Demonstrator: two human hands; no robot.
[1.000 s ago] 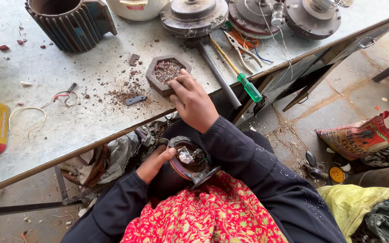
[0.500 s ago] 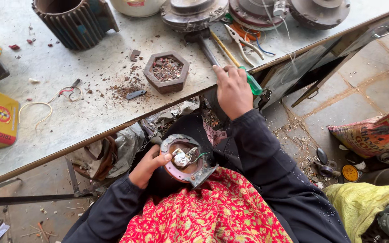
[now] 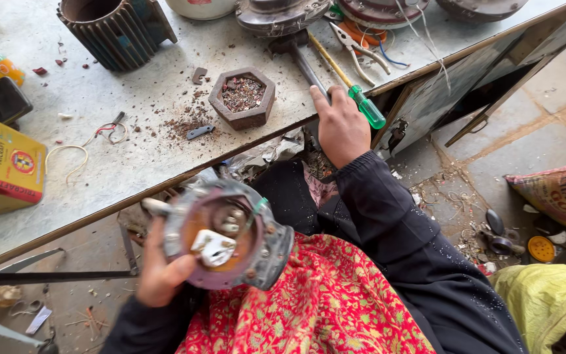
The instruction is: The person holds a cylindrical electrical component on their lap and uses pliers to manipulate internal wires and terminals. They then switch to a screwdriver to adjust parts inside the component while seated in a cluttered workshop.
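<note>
left hand holding motor cover, right hand on screwdriver

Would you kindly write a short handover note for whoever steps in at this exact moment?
Left hand: holds the round motor end cover over the lap, inner side up, a white part at its middle.
Right hand: at the workbench edge, on the green-handled screwdriver; whether it is gripped is unclear.
Nearby: hammer beside the screwdriver, pliers behind, hexagonal dish of small bits to the left.
Done: cover is off the bench and in hand.
Left: screwdriver not yet lifted or brought to the cover.
</note>
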